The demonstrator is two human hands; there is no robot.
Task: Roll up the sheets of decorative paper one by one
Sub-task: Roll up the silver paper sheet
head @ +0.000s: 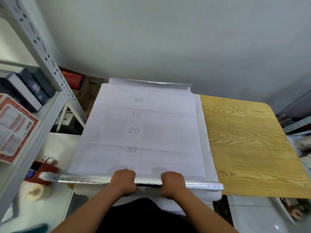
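From my feed, the sheet of decorative paper (143,132) lies face down across the middle of the frame, its gridded white backing up, printed with the numbers 50, 10, 20 and 30 running from 12 o'clock down toward 6. Its near edge is turned into a narrow silvery roll (84,179) that spans the sheet's width at about 6 o'clock. I see the left hand (123,179) and the right hand (172,181) side by side on that roll, fingers curled over it and gripping it, a short stretch of roll showing between them. More sheets lie under the top one, their edges peeking out at 3 o'clock and at 12 o'clock, where a shiny strip (168,84) shows. The stack rests on a wood-grain table (249,140), whose bare top extends to 3 o'clock. At 9 o'clock stands a grey metal shelf (50,64) holding boxes, blurred. At 8 o'clock, just beside the roll's left end, sits a red tape dispenser (44,174), with a pale tape roll (36,192) below it.
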